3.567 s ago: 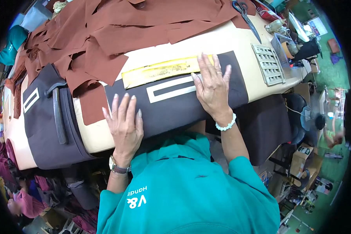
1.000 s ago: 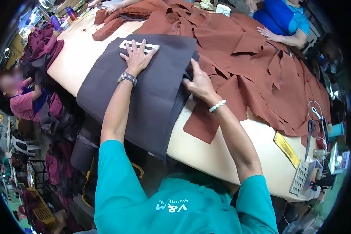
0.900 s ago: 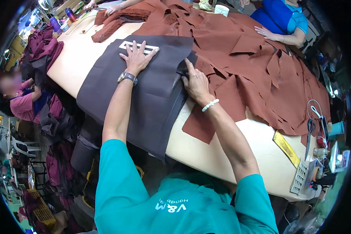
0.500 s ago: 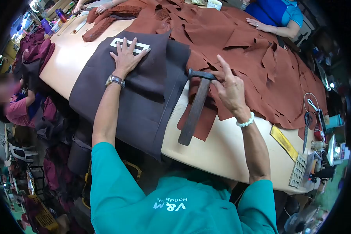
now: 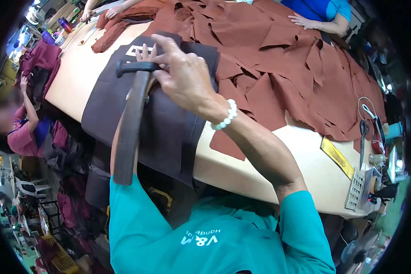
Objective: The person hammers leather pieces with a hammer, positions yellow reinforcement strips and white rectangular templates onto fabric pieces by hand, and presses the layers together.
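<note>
My right hand (image 5: 185, 75) grips a hammer (image 5: 132, 128) by one end of its dark metal head, index finger stretched out. The hammer hangs over my left forearm, its wooden handle pointing back toward me. Behind it, my left hand (image 5: 144, 53) lies on dark grey leather (image 5: 107, 86), its visible fingers spread. Those fingers touch a white slotted template (image 5: 133, 51), now mostly covered. The left palm and thumb are hidden by the hammer and right hand.
Rust-brown leather pieces (image 5: 278, 50) cover much of the table (image 5: 255, 169). At the right lie a yellow strip (image 5: 337, 157), a perforated plate (image 5: 354, 192) and scissors (image 5: 363, 141). Co-workers' hands (image 5: 305, 21) rest on the far side; another person (image 5: 25, 128) is at left.
My right hand has carried the hammer left from above the brown leather to over my left forearm. My left hand remains on the template, now partly hidden. The person at left has raised an arm.
</note>
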The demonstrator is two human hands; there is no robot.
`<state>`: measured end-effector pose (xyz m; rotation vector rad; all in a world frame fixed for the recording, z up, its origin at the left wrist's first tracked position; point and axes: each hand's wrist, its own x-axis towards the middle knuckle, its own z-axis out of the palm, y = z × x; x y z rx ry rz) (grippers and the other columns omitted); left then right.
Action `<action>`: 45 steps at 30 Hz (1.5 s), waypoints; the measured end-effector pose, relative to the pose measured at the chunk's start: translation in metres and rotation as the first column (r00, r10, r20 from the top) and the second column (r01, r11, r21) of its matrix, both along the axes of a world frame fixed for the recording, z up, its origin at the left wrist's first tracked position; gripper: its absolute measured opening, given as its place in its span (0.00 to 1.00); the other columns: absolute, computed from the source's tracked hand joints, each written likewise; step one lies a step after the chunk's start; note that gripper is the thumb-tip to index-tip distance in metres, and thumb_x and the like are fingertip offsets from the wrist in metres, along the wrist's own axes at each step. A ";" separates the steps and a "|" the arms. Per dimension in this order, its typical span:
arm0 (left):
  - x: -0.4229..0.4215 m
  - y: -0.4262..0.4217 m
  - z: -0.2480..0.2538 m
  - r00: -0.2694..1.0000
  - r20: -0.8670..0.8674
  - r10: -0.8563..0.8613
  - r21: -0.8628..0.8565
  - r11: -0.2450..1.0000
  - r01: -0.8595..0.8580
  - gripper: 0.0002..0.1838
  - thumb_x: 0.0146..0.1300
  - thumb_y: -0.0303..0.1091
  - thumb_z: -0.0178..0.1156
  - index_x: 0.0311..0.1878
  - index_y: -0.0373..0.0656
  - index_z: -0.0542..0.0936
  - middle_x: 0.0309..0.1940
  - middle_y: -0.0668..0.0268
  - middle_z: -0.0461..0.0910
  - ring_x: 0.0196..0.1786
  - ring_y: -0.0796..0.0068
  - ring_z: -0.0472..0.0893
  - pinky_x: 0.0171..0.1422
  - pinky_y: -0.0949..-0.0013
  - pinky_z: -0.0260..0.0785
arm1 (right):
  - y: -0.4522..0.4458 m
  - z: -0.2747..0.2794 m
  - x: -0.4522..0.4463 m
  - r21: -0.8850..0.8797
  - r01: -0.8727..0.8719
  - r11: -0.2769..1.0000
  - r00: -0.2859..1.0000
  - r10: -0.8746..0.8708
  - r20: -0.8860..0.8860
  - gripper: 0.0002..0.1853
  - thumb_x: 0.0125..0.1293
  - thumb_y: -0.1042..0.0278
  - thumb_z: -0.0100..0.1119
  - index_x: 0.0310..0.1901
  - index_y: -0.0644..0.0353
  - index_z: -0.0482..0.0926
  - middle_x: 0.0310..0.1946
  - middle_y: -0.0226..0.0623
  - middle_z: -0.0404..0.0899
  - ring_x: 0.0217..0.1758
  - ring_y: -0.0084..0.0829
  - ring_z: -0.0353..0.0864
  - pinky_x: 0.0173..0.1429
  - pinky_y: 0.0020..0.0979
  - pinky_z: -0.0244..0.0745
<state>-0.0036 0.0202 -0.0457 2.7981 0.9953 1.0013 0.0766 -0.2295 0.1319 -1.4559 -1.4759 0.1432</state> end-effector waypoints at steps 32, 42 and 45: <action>-0.023 -0.146 0.090 0.914 -0.368 0.173 0.086 0.985 -0.152 0.36 0.66 0.59 0.49 0.72 0.55 0.57 0.73 0.55 0.53 0.75 0.53 0.51 0.68 0.35 0.47 | -0.215 -0.072 0.087 -0.030 0.534 0.845 0.793 -0.487 0.366 0.32 0.58 0.63 0.64 0.64 0.60 0.66 0.68 0.50 0.57 0.73 0.52 0.51 0.72 0.54 0.47; -0.067 -0.153 0.042 0.902 -0.427 0.064 -0.350 0.908 -0.230 0.36 0.69 0.63 0.37 0.75 0.59 0.47 0.76 0.63 0.44 0.77 0.55 0.40 0.72 0.33 0.31 | -0.783 -0.245 0.109 -0.321 0.465 -0.825 -0.763 -0.558 0.327 0.33 0.69 0.44 0.44 0.59 0.70 0.69 0.59 0.56 0.69 0.65 0.52 0.65 0.68 0.47 0.59; -0.057 -0.175 0.053 0.866 -0.456 0.204 -0.067 0.963 -0.262 0.35 0.69 0.59 0.42 0.75 0.59 0.49 0.75 0.62 0.46 0.77 0.53 0.42 0.71 0.32 0.36 | -0.837 -0.265 0.053 -0.650 0.028 -0.759 -0.831 -0.379 0.407 0.38 0.66 0.39 0.42 0.62 0.70 0.64 0.67 0.57 0.58 0.69 0.62 0.56 0.69 0.59 0.52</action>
